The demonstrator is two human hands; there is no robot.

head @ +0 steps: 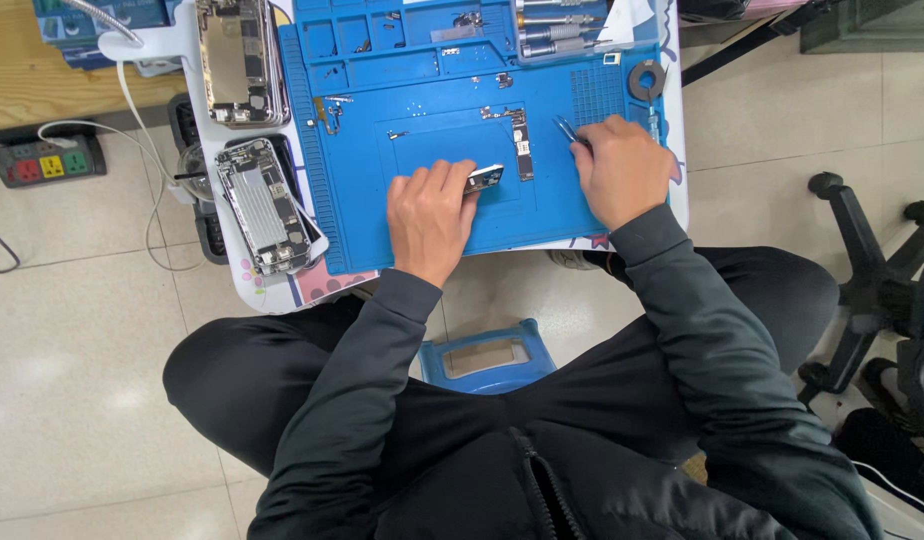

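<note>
On a blue repair mat (422,95) my left hand (429,218) pinches a small metal phone part (484,179) at the mat's middle. My right hand (618,170) holds a pair of tweezers (566,130), tips pointing up and left, just right of a long narrow circuit board (520,145) that lies flat on the mat. Small screws and brackets (329,110) are scattered across the mat's left side.
Two opened phone bodies (267,205) (240,62) lie on the small white table left of the mat. Screwdrivers (557,30) rest in the mat's top tray; a tape roll (646,80) sits at the right. A power strip (47,160) lies on the floor, a chair base (867,270) stands right.
</note>
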